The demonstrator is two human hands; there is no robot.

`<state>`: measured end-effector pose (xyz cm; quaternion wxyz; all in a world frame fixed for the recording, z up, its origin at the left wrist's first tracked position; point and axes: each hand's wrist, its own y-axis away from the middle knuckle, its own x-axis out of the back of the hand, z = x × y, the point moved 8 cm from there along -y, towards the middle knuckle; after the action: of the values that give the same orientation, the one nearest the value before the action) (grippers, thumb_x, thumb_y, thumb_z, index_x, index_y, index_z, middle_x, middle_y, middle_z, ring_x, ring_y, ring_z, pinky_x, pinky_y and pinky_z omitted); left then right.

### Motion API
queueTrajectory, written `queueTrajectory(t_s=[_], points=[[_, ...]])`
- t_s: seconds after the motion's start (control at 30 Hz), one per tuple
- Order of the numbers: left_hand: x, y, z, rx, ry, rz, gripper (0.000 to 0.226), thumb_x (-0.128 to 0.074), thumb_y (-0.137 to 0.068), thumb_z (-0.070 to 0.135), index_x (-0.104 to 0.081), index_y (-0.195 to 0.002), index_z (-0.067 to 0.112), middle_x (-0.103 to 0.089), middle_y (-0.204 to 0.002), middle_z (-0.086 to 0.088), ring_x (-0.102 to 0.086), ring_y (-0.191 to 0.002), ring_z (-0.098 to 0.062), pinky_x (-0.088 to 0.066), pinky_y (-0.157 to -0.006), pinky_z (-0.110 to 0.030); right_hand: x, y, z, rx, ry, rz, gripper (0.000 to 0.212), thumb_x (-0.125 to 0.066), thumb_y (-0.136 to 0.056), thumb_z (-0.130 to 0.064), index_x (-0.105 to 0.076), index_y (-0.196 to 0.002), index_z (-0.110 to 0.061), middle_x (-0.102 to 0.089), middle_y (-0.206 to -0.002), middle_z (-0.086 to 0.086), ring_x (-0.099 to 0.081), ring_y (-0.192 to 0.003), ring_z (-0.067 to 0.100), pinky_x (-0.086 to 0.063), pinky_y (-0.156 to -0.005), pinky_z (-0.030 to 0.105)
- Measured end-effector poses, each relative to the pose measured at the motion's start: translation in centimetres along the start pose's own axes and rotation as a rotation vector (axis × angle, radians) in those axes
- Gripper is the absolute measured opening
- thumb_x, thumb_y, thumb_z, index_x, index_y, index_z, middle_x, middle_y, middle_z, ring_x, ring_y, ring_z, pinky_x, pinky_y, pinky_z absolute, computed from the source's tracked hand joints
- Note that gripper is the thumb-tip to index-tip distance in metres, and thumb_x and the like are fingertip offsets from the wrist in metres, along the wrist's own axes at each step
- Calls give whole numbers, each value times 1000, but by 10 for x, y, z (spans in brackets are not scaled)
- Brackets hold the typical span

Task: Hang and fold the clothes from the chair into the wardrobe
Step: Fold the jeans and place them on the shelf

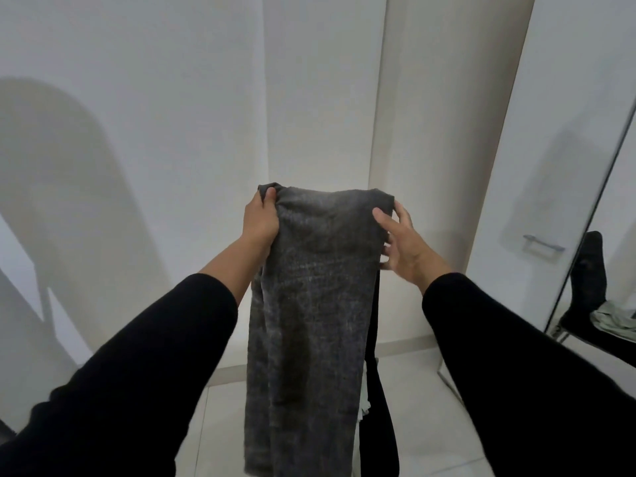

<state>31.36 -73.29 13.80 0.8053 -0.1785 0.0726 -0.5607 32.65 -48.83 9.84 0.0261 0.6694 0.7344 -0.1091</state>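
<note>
Looks like a bedroom at home — white wardrobe door (537, 201) with a metal handle (543, 243) at 3 o'clock. Mirror (616, 270) beside it shows a chair (585, 284) with clothes (614, 320) — plain white walls (155, 98) elsewhere.

Grey garment (309, 304) hangs dead centre from left hand (260, 222) and right hand (399, 242), blocking 6 o'clock path. Open air at 9 and 12 o'clock up to white wall (155, 115). At 3 o'clock: mirrored door (585, 201) and its handle (543, 243) close by. Bare floor (420, 390) at 5 o'clock.
</note>
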Motion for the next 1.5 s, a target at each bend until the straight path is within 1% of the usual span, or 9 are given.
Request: queueTrajectory(t_s=[0.17, 0.37, 0.57, 0.67, 0.87, 0.97, 1.2, 1.3, 1.5], points=[[-11, -3, -2, 70, 77, -6, 53, -26, -102, 41, -35, -143, 9, -43, -142, -11, -40, -132, -30, -33, -112, -42, -10, 8, 41, -125, -100, -111, 53, -57, -88, -48, -48, -132, -19, -57, -130, 7, -52, -120, 26, -41, -103, 51], [1, -8, -9, 126, 70, 59, 56, -24, -102, 41, -29, -146, 7, -35, -149, -12, -33, -137, -30, -28, -113, -36, -15, 15, 61, -238, -72, -188, 58, -63, -83, -39, -49, -135, -17, -58, -130, 9, -56, -117, 27, -50, -84, 38], [20, -15, -22, 267, 197, 161, 57, -32, -100, 44, -39, -139, 3, -49, -136, -12, -49, -121, -30, -43, -102, -36, -34, 14, 61, -190, -65, -311, 38, -64, -85, -28, -57, -121, -24, -62, -121, 4, -56, -115, 24, -49, -88, 40], [23, -13, -31, 372, 283, 112, 65, -47, -93, 51, -43, -134, 0, -55, -122, -7, -55, -108, -27, -49, -91, -34, -37, 5, 48, -103, 5, -225, 27, -62, -89, -18, -60, -115, -15, -64, -118, 7, -60, -109, 23, -51, -88, 36], [1, 1, -35, 373, 96, -461, 58, -55, -90, 48, -39, -137, 18, -45, -140, -9, -47, -125, -31, -47, -90, -47, -33, -8, 15, 0, 67, 8, 26, -71, -82, -12, -63, -106, -3, -65, -112, 15, -60, -109, 30, -49, -98, 42], [7, -1, -53, 411, -19, -428, 90, -64, -86, 42, -1, -150, 36, -16, -157, -4, -28, -138, -35, -37, -98, -62, -47, -9, 9, 18, 106, 14, 34, -75, -80, -16, -63, -108, -1, -67, -109, 15, -63, -103, 30, -53, -92, 40], [12, 15, -95, 513, -38, -74, 105, -71, -73, 56, -10, -147, 13, -32, -146, -15, -43, -127, -36, -44, -100, -51, -58, -10, -9, 91, 158, 105, 28, -74, -82, -22, -67, -103, -6, -69, -101, 9, -66, -97, 26, -55, -88, 39], [-12, 43, -109, 710, -27, -189, 108, -45, -71, 82, -21, -146, 8, -40, -143, -19, -45, -126, -41, -39, -98, -59, -50, -9, -18, 128, 103, 163, 14, -74, -83, -22, -67, -89, -12, -69, -99, 9, -67, -95, 25, -56, -87, 39], [-48, 53, -90, 577, -69, -350, 58, -43, -97, 44, -34, -139, 5, -45, -140, -17, -46, -125, -35, -39, -102, -53, -18, 2, -41, 168, 108, 293, 16, -73, -83, -25, -62, -76, -16, -67, -88, 3, -65, -81, 15, -56, -75, 26]])
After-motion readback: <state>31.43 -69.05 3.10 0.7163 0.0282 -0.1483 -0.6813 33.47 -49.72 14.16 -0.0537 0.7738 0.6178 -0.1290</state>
